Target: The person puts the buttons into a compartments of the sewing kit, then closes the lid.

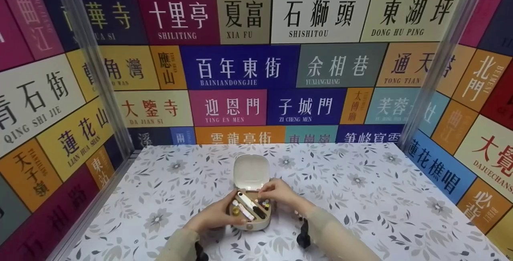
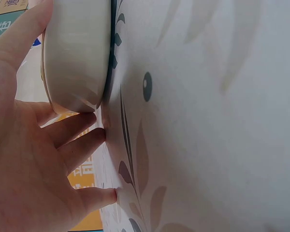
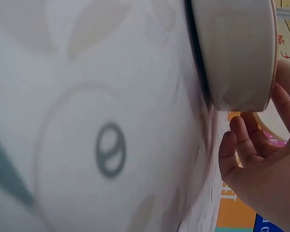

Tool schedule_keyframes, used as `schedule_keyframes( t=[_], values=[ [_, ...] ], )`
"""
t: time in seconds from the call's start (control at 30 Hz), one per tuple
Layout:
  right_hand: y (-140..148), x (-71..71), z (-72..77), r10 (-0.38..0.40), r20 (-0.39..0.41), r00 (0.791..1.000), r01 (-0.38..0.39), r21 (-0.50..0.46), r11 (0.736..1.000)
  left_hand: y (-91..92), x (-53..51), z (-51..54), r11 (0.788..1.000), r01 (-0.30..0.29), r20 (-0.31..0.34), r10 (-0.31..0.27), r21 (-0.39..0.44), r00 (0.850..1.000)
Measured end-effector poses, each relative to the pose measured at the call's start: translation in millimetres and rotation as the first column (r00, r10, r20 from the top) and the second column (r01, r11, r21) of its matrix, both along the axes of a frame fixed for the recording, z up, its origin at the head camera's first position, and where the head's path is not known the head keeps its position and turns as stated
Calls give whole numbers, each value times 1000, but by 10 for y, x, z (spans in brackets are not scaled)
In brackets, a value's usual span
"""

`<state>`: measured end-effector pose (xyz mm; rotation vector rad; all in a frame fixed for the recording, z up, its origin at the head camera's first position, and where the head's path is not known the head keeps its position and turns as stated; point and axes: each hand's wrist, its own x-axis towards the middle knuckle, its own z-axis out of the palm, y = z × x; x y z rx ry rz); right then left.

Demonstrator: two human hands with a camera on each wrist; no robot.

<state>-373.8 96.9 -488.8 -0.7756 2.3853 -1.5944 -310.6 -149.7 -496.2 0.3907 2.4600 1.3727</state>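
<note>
A cream rounded box [image 1: 250, 226] stands on the table with its lid [image 1: 251, 170] tipped up at the back. Long narrow items lie side by side inside, among them a white-and-black piece [image 1: 252, 205] and a small pale tube-like piece [image 1: 245, 211]. Several small beads or caps [image 1: 236, 210] fill the side compartments. My left hand [image 1: 216, 215] holds the box's left side between thumb and fingers; its wall [image 2: 77, 53] shows close in the left wrist view. My right hand [image 1: 282, 193] reaches over the back right compartment, its fingertips bent together. Whether they pinch anything is hidden.
A white tablecloth [image 1: 160, 189] with grey leaves and flowers covers the table. Panels with coloured place-name signs [image 1: 240, 66] rise behind and at both sides. Clear upright posts [image 1: 435, 64] stand at the back corners.
</note>
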Motion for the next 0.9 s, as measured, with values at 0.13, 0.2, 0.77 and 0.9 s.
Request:
schedule_keyframes(
  t=[0.13, 0.2, 0.77, 0.9],
  values=[
    [148, 76, 146, -7, -54, 999, 9, 26, 1000, 3, 4, 15, 1000, 9, 2, -9, -4, 1000],
    [239, 12, 82, -15, -60, 998, 16, 19, 1000, 0, 3, 16, 1000, 19, -1, -19, -11, 1000],
    [971, -171, -220, -29, 20, 999, 27, 100, 995, 10, 38, 53, 1000, 9, 30, -9, -16, 1000],
    [1084, -153, -217, 4, 26, 1000, -7, 132, 991, 11, 36, 52, 1000, 6, 31, -5, -15, 1000]
  ],
)
